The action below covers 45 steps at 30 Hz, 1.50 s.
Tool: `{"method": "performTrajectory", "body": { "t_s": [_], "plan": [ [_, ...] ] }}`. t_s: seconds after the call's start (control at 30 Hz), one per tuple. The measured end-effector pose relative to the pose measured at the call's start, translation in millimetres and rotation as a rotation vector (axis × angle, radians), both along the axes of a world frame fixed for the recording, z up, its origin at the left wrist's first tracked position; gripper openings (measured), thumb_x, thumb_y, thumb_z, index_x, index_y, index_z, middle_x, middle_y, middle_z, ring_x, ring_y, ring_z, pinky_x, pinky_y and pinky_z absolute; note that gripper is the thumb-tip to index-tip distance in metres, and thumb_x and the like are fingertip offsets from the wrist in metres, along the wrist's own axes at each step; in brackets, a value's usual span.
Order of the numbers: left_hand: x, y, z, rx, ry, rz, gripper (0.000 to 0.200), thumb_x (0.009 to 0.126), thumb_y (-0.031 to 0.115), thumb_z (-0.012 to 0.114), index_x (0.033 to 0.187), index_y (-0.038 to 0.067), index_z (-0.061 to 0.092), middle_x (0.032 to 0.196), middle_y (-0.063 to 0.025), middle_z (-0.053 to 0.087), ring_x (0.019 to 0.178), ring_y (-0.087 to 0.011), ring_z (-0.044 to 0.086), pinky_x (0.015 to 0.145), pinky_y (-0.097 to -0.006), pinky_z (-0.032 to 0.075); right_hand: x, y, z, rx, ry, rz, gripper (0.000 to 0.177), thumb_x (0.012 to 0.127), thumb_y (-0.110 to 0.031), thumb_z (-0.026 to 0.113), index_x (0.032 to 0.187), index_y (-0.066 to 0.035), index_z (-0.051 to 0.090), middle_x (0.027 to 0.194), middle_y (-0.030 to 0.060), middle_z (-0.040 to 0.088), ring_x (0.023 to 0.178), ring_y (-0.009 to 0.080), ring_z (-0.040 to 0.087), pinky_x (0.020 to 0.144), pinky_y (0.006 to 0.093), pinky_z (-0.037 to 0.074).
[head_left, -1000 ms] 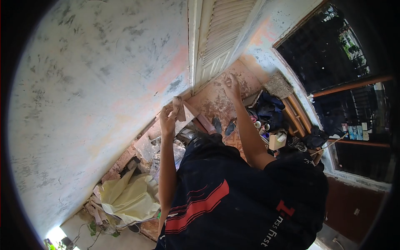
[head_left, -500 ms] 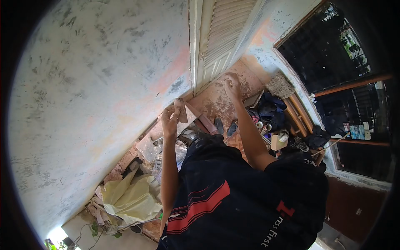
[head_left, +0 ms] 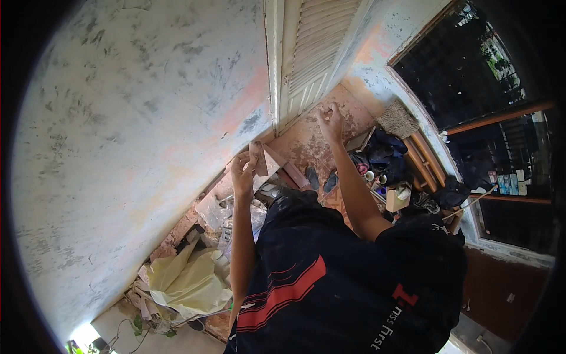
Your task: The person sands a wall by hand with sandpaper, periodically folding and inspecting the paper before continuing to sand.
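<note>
My left hand (head_left: 242, 172) holds a small flat, dusty piece (head_left: 258, 158), brownish-grey, its fingers around one edge, near the foot of the patchy white wall (head_left: 135, 118). Out to the right, my right hand (head_left: 331, 123) is raised over the stained floor, thumb and fingers apart, with nothing visible between them. A louvred door (head_left: 323, 35) stands beyond both hands.
Crumpled yellowish sheeting (head_left: 188, 282) and debris lie along the wall at lower left. At right are wooden rails (head_left: 425, 162), dark cloth (head_left: 386, 154), cups (head_left: 369, 176) and a light box (head_left: 398, 199), beneath a dark window (head_left: 460, 71). Two dark shoes (head_left: 321, 179) show below.
The fingers of my right hand have opened from a more closed shape. My left hand has shifted slightly, still holding the flat piece.
</note>
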<state>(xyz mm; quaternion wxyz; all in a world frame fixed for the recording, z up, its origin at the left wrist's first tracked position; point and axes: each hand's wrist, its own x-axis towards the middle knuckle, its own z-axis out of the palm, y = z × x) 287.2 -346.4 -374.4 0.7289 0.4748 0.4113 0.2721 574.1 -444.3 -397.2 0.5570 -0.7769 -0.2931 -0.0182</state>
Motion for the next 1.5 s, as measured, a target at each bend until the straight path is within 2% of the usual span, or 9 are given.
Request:
{"method": "performTrajectory", "body": {
  "t_s": [0.33, 0.4, 0.53, 0.6, 0.7, 0.93, 1.23, 1.43, 1.5],
  "plan": [
    [12.0, 5.1, 0.5, 0.049, -0.008, -0.017, 0.019, 0.095, 0.015, 0.064, 0.109, 0.004, 0.058, 0.107, -0.0078, 0.064, 0.093, -0.0154, 0.061, 0.079, -0.0317, 0.051, 27.1, -0.1, -12.7, -0.001, -0.273, -0.011, 0.014, 0.08, 0.007, 0.05, 0.068, -0.001, 0.051, 0.061, 0.0056, 0.05, 0.06, 0.0189, 0.056, 0.054, 0.0302, 0.043],
    [14.5, 2.4, 5.1, 0.022, -0.024, -0.011, 0.019, 0.095, 0.015, 0.064, 0.109, 0.004, 0.058, 0.107, -0.0079, 0.064, 0.093, -0.0157, 0.061, 0.08, -0.0319, 0.051, 24.6, -2.4, -15.1, 0.134, 0.24, 0.069, 0.014, 0.078, 0.003, 0.055, 0.064, 0.0, 0.056, 0.062, 0.0113, 0.055, 0.054, 0.0263, 0.054, 0.054, 0.0388, 0.044],
    [14.6, 2.8, 2.2, 0.05, -0.043, -0.016, 0.019, 0.094, 0.014, 0.064, 0.11, 0.004, 0.058, 0.106, -0.0081, 0.064, 0.093, -0.0163, 0.061, 0.08, -0.0319, 0.051, 18.2, 5.9, -0.7, 0.066, 0.038, -0.083, 0.016, 0.083, -0.007, 0.06, 0.07, 0.001, 0.062, 0.069, 0.0117, 0.063, 0.055, 0.0256, 0.056, 0.053, 0.0377, 0.045],
    [14.9, 0.4, 5.9, 0.033, -0.037, -0.013, 0.019, 0.094, 0.015, 0.064, 0.11, 0.004, 0.058, 0.106, -0.008, 0.064, 0.093, -0.0164, 0.062, 0.08, -0.0319, 0.051, 16.1, 2.8, 10.1, -0.028, -0.344, -0.081, 0.022, 0.085, -0.014, 0.065, 0.072, 0.002, 0.064, 0.077, 0.0153, 0.068, 0.067, 0.0257, 0.063, 0.062, 0.0376, 0.049],
    [17.1, 1.4, 1.3, 0.018, -0.043, 0.005, 0.021, 0.094, 0.014, 0.065, 0.11, 0.003, 0.059, 0.103, -0.0078, 0.066, 0.09, -0.0142, 0.062, 0.075, -0.0295, 0.052, 22.2, -1.0, -0.4, -0.136, 0.154, 0.039, 0.016, 0.084, -0.014, 0.069, 0.076, 0.0, 0.068, 0.101, 0.0198, 0.069, 0.093, 0.0306, 0.064, 0.082, 0.0421, 0.049],
    [20.1, 2.4, -2.5, 0.052, -0.011, -0.027, 0.02, 0.094, 0.015, 0.064, 0.111, 0.004, 0.058, 0.107, -0.0079, 0.064, 0.094, -0.016, 0.062, 0.081, -0.0321, 0.051, 21.8, 14.6, -40.1, -0.334, -0.296, -0.117, 0.017, 0.083, -0.012, 0.069, 0.096, -0.001, 0.069, 0.139, 0.0194, 0.052, 0.122, 0.0355, 0.051, 0.102, 0.0466, 0.04],
    [17.5, 1.8, 7.3, 0.015, -0.043, 0.024, 0.021, 0.093, 0.015, 0.066, 0.11, 0.004, 0.059, 0.106, -0.0082, 0.064, 0.093, -0.0159, 0.062, 0.078, -0.0313, 0.052, 16.5, 32.9, -3.8, -0.422, 0.181, 0.243, 0.026, 0.09, -0.019, 0.067, 0.111, -0.004, 0.068, 0.11, 0.0144, 0.069, 0.099, 0.0247, 0.067, 0.081, 0.0352, 0.056],
    [14.7, 10.6, 7.6, 0.017, -0.031, 0.039, 0.02, 0.094, 0.014, 0.065, 0.109, 0.004, 0.059, 0.106, -0.0083, 0.064, 0.093, -0.0166, 0.063, 0.078, -0.0312, 0.053, -9.5, 64.7, 2.6, -0.041, -0.474, -0.058, 0.024, 0.093, -0.022, 0.062, 0.107, -0.004, 0.068, 0.113, 0.0111, 0.07, 0.102, 0.0252, 0.067, 0.083, 0.0375, 0.054],
    [14.9, 16.5, 5.2, 0.037, -0.034, 0.032, 0.02, 0.094, 0.014, 0.065, 0.11, 0.004, 0.058, 0.106, -0.0084, 0.064, 0.094, -0.0168, 0.063, 0.079, -0.0315, 0.053, -15.3, 60.2, 19.6, -0.113, 0.224, 0.461, 0.024, 0.095, -0.022, 0.06, 0.113, -0.007, 0.067, 0.112, 0.0107, 0.07, 0.105, 0.0244, 0.066, 0.087, 0.037, 0.053]
  ]
}}
